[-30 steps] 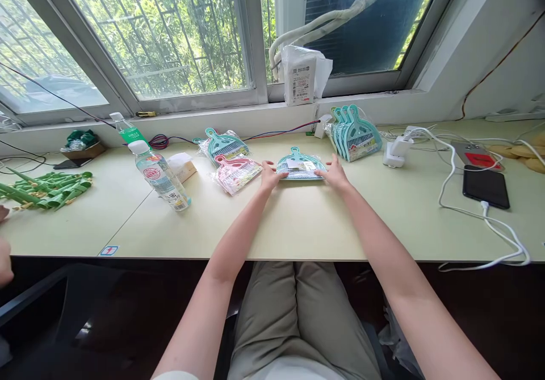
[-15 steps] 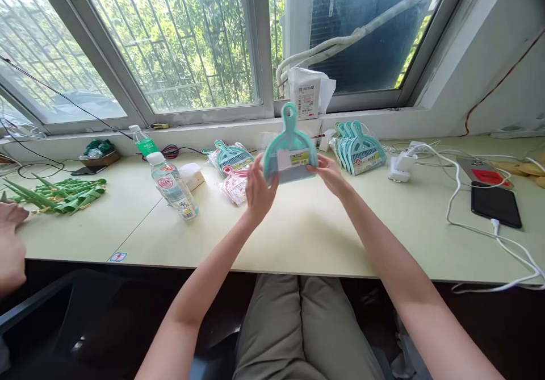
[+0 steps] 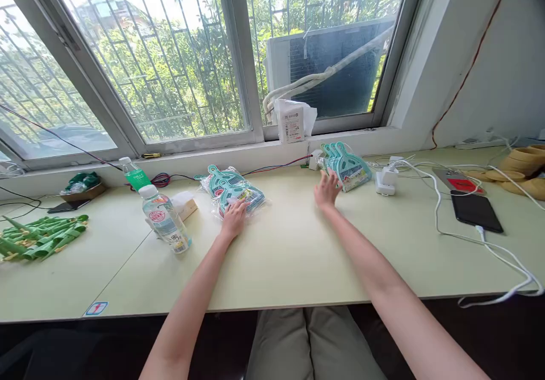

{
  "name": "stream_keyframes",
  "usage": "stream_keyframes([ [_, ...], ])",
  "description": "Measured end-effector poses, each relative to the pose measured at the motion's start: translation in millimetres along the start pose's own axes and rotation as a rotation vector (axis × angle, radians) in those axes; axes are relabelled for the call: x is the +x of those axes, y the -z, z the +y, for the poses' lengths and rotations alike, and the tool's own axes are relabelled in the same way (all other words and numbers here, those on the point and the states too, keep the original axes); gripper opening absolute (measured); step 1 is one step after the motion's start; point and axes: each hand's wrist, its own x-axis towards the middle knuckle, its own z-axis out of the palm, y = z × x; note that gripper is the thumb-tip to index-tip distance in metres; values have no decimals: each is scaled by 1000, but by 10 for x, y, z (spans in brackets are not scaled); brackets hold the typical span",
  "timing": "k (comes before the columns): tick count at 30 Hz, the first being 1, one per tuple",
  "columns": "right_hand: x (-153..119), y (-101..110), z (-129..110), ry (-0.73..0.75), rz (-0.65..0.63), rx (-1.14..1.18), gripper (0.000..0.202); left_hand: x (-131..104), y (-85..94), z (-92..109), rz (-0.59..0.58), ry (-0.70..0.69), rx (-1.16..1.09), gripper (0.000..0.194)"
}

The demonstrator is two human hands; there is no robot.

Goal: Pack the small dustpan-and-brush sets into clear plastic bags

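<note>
Left pile: the teal dustpan-shaped packs (image 3: 251,195), in clear plastic, lie overlapping on the table (image 3: 281,266), right of the clear bottle (image 3: 166,221).
Pile axis: the handles point to the window and to the left; the long axis runs slantwise, and the wide ends come nearer to the person, on the right.
Left hand: this hand (image 3: 234,220) lies on the top pack, fingers extended; whether they grip, I cannot tell.
Right stack: more teal packs (image 3: 353,171) overlap in a row beside the white adapter (image 3: 385,182), handles also toward the window, slightly left.
Right hand: this one (image 3: 327,191) is at the stack's left side, fingers spread; contact is unclear.
</note>
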Motion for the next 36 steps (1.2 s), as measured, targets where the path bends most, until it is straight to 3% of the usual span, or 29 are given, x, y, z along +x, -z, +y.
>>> stream_keyframes([
  [2, 211, 125, 502, -114, -4, -132, 67, -9, 24, 12, -28, -30, -3, 43],
  [5, 371, 201, 1012, -246, -168, -183, 69, -43, 6, 19, -96, -107, 76, 55],
  [7, 374, 200, 1151, -215, -191, -213, 57, -38, -34, -13, -103, -121, 115, 46],
  [10, 293, 202, 1156, -130, -119, -243, 40, 56, -87, -129, -82, -126, 112, 41],
  [15, 157, 252, 1042, 38, 49, -287, 18, 403, -154, -330, -82, -149, 80, 47],
  [20, 67, 295, 859, 198, 44, -273, 13, 764, -277, -236, -92, -189, 50, 61],
  [26, -84, 415, 382, 292, 6, -130, 7, 862, -286, 41, 30, -192, 86, 62],
  [29, -234, 478, 75, 352, -13, -19, 7, 754, -198, 223, -23, -339, 44, 63],
  [32, -453, 531, -241, 442, -60, 67, 10, 632, -151, 527, -85, -445, -85, 60],
  [34, -612, 548, -428, 502, -105, 93, 12, 583, -151, 780, -52, -362, -253, 48],
  [36, -748, 548, -567, 579, -157, 80, 17, 564, -142, 1021, 15, -101, -579, 34],
])
